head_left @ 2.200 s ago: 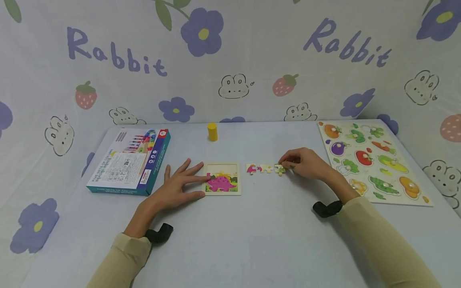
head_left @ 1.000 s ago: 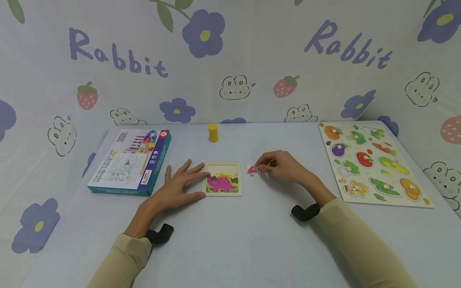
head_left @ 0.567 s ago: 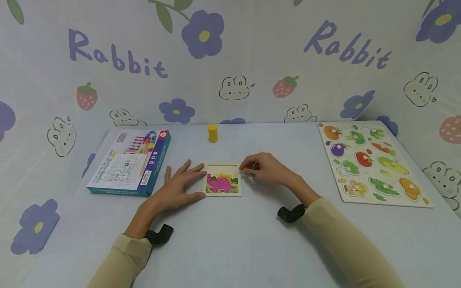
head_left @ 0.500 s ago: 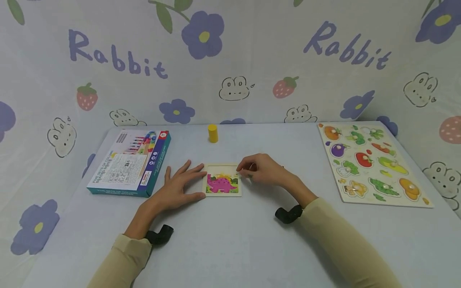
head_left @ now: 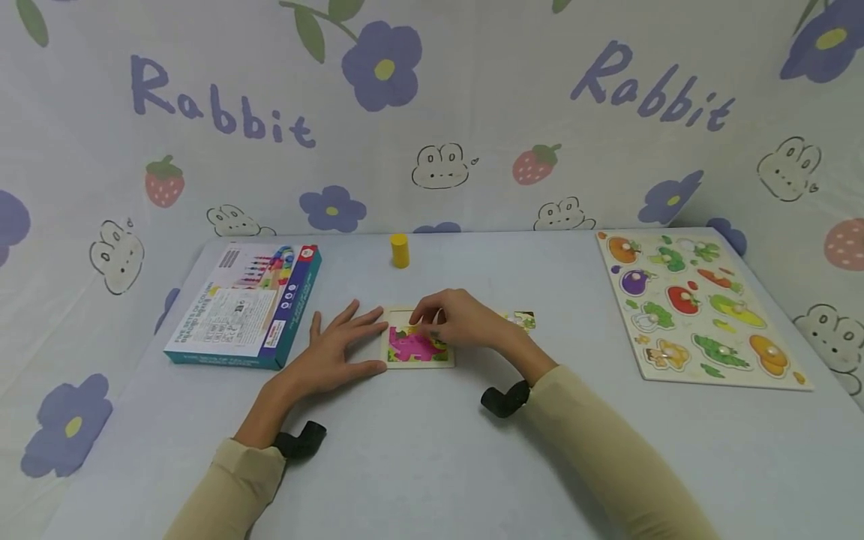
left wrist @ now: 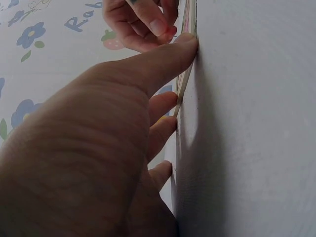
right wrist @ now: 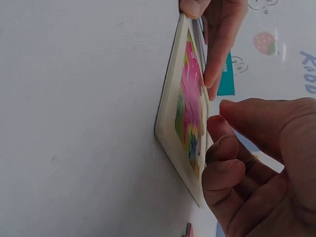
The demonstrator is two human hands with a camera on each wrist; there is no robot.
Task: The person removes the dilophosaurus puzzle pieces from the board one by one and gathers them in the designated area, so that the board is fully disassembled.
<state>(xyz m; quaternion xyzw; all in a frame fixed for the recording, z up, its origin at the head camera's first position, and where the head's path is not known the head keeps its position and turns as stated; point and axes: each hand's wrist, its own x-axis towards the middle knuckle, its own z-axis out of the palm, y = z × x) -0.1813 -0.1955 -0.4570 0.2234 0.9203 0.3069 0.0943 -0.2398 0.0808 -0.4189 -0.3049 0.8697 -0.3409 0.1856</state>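
Observation:
A small wooden frame (head_left: 420,366) holds a dinosaur jigsaw puzzle (right wrist: 191,94), its pink dinosaur partly covered in the head view. My left hand (head_left: 332,352) lies beside it with fingers spread, thumb and fingertips touching the left edge. Over the puzzle's upper right hovers my right hand (head_left: 462,319), its thumb and index tips close together. No piece shows between those fingertips. Beyond the right wrist lies a loose green-and-white puzzle piece (head_left: 524,320). Near the frame, a pink-edged piece (right wrist: 190,230) shows at the bottom of the right wrist view.
A flat teal-edged box (head_left: 236,315) lies at the left. A yellow cylinder (head_left: 400,251) stands behind the frame. At the right lies a vegetable peg puzzle board (head_left: 688,330). A patterned cloth (head_left: 270,172) hangs along the back.
My right hand has left the loose piece on the right and moved left, past the row of pieces, over the puzzle. The left hand has stayed at the frame.

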